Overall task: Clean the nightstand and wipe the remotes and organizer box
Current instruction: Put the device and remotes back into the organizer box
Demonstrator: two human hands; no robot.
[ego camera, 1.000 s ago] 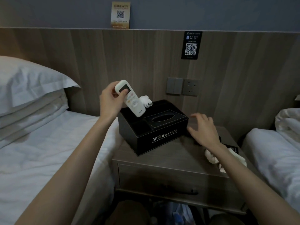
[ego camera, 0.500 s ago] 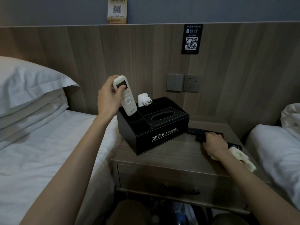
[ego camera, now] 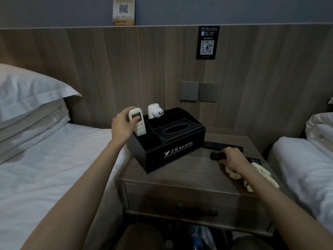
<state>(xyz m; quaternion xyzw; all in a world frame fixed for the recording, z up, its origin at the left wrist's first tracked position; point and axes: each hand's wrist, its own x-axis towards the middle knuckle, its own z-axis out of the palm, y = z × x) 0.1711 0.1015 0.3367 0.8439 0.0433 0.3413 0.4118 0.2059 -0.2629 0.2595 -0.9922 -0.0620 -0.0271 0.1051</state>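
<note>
The left hand gripped the white remote by its top end, thumb across the small screen. The lower half of the remote stood inside the rear-left compartment of the black organizer box. I think it was held by the top so that the fingers stay out of the narrow slot while it goes down. A white plug adapter stuck up from the box at approx. 1 o'clock from this remote. The box sat on the nightstand at about 10 o'clock of the top, turned at an angle, w/ the tissue opening in the middle. At about 2 o'clock of the top lay the long black remote and, in front of it, the short black remote. The right hand was closed on the short one, thumb at its near edge, prob. to lift it for wiping or for the box. The pale cloth lay crumpled at 4 o'clock, under the right wrist, so it was ready to take.
</note>
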